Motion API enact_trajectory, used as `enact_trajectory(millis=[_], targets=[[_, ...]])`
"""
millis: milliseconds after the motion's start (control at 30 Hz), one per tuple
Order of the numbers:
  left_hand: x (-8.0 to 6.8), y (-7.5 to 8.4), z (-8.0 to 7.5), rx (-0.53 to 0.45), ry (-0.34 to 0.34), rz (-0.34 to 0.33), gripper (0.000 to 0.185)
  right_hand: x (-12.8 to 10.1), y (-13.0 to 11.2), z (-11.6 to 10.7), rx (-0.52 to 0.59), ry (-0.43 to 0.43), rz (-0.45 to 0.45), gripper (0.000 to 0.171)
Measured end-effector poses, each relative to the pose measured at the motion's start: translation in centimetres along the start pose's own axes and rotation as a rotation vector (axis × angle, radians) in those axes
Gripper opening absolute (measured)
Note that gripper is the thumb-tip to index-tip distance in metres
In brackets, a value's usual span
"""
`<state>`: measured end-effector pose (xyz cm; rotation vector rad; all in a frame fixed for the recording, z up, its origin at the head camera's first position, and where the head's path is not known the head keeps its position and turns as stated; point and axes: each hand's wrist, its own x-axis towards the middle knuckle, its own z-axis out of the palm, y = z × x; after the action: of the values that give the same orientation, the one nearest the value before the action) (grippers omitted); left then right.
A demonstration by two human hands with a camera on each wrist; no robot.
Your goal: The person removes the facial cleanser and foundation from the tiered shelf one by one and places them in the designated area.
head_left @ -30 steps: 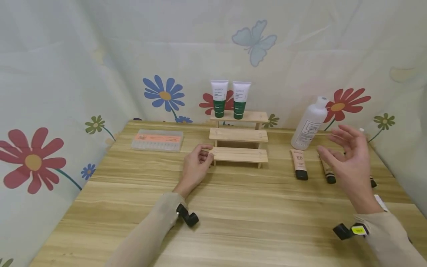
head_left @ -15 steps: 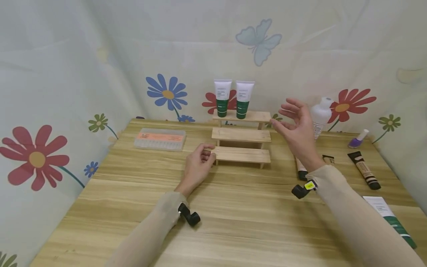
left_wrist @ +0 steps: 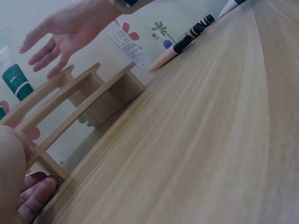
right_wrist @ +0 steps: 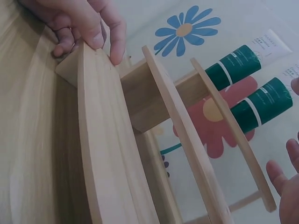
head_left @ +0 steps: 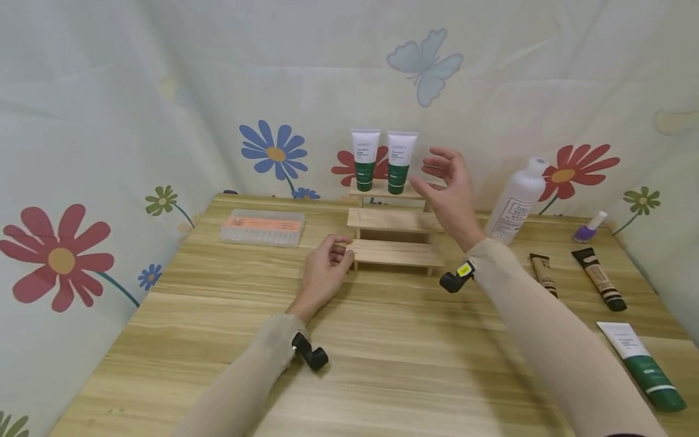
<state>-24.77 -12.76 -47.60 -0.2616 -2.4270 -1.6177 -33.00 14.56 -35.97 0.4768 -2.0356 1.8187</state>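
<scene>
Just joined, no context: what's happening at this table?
A person steadies a three-step wooden rack with the left hand gripping its lowest step's end. The right hand, open and empty, hovers by two green-and-white tubes standing on the top step. More tubes and a white bottle wait to the right.

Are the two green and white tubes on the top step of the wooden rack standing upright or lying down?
Upright. Both green and white tubes stand on their green caps on the top step of the wooden rack, side by side.
</scene>
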Motion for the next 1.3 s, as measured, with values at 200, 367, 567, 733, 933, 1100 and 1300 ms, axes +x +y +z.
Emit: enact_trajectory(millis=[200,367,567,733,933,1100,1300], targets=[[0.0,0.0,-0.1,0.003,-0.009,-0.001,0.024,1.0,0.3,1.8,0.015,-0.016,0.019,0.064],[-0.1,0.2,-0.1,-0.009,-0.008,0.001,0.024,1.4,0.4,2.9,0.016,-0.028,0.015,0.056],[-0.1,0.4,0.0,-0.006,-0.003,0.009,0.025,1.5,0.3,3.5,0.03,-0.032,0.017,0.05],[-0.1,0.3,0.0,0.0,0.003,0.009,0.024,1.6,0.2,3.7,0.045,-0.029,0.028,0.048],[-0.1,0.2,0.0,0.008,0.001,0.01,0.024,1.5,0.1,3.7,0.051,-0.022,0.05,0.048],[-0.1,0.2,0.0,0.011,0.001,0.017,0.024,1.3,-0.1,3.1,0.066,0.008,0.038,0.048],[0.0,0.2,0.0,0.016,0.009,0.018,0.024,0.8,-0.9,1.9,0.086,0.056,-0.027,0.044]])
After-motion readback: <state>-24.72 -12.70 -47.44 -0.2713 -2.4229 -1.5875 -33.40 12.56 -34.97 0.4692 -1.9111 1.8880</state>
